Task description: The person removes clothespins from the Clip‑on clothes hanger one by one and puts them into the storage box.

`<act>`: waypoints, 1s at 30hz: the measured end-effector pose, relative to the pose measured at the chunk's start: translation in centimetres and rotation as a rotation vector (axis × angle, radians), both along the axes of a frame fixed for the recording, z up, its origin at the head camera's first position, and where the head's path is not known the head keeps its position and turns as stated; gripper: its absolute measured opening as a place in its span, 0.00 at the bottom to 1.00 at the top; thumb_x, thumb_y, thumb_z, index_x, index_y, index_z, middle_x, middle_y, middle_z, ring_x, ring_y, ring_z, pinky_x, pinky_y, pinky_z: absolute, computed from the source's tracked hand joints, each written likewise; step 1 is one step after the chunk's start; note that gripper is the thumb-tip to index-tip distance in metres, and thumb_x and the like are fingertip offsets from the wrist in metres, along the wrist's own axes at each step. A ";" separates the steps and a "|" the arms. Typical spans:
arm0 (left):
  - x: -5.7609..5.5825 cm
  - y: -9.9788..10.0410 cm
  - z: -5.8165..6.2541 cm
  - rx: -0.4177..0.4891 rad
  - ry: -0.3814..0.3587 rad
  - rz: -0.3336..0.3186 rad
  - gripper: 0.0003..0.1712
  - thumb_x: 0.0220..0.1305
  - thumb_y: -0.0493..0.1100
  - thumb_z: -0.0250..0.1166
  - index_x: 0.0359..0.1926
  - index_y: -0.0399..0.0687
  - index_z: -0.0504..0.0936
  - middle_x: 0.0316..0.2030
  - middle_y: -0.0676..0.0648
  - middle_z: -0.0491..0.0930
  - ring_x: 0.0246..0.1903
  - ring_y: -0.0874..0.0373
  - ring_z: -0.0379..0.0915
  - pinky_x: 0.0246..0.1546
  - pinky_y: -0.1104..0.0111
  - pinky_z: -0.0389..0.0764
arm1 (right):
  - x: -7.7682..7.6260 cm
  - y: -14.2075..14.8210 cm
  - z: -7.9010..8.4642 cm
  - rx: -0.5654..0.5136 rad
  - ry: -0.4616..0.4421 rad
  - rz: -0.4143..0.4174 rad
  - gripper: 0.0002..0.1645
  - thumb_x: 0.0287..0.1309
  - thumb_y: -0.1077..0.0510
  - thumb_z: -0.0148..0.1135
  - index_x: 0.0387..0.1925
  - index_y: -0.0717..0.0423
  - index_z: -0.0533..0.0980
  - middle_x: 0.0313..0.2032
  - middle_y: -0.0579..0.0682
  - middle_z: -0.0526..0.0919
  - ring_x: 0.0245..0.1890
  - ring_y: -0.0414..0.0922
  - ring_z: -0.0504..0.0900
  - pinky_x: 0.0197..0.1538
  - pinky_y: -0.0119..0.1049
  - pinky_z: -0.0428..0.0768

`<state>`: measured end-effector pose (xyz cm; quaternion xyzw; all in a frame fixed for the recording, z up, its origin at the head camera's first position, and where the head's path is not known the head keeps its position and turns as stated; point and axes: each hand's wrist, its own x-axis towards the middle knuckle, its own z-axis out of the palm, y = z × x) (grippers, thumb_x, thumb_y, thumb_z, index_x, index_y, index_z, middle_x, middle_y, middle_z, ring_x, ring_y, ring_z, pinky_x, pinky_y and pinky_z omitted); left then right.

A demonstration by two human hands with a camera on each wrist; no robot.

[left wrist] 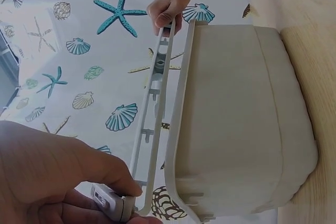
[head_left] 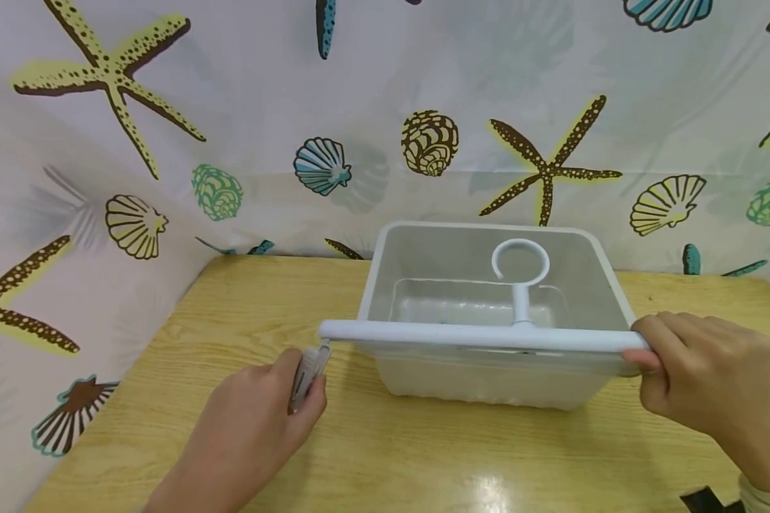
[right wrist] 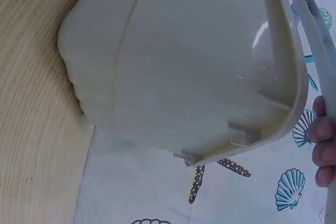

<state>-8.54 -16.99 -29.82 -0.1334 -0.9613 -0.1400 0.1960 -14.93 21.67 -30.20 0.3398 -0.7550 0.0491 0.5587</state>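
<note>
A white plastic hanger (head_left: 449,333) lies level across the near rim of a pale plastic bin (head_left: 488,383) in the head view. Its round hook (head_left: 521,303) points up and away, over the bin's inside. My right hand (head_left: 712,370) grips the bar's right end, thumb on the near side. Off the bar's left end hangs a small grey clip (head_left: 309,372), which my left hand (head_left: 250,413) pinches between thumb and fingers. The left wrist view shows the hanger's ribbed, hollow underside (left wrist: 152,114), held a little apart from the bin's rim.
The bin stands on a light wooden table (head_left: 269,299). Behind it and at the left hangs a white cloth (head_left: 250,85) printed with shells and starfish. A small black object (head_left: 706,501) shows at the lower right, near the right sleeve (head_left: 763,495).
</note>
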 end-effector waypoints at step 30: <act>0.3 -1.2 1.0 -0.001 0.018 0.002 0.08 0.59 0.41 0.68 0.29 0.44 0.78 0.13 0.59 0.63 0.13 0.66 0.55 0.14 0.71 0.61 | -0.2 2.2 -0.4 0.074 -0.100 -0.047 0.29 0.69 0.47 0.38 0.19 0.62 0.67 0.12 0.51 0.68 0.06 0.43 0.58 0.09 0.39 0.57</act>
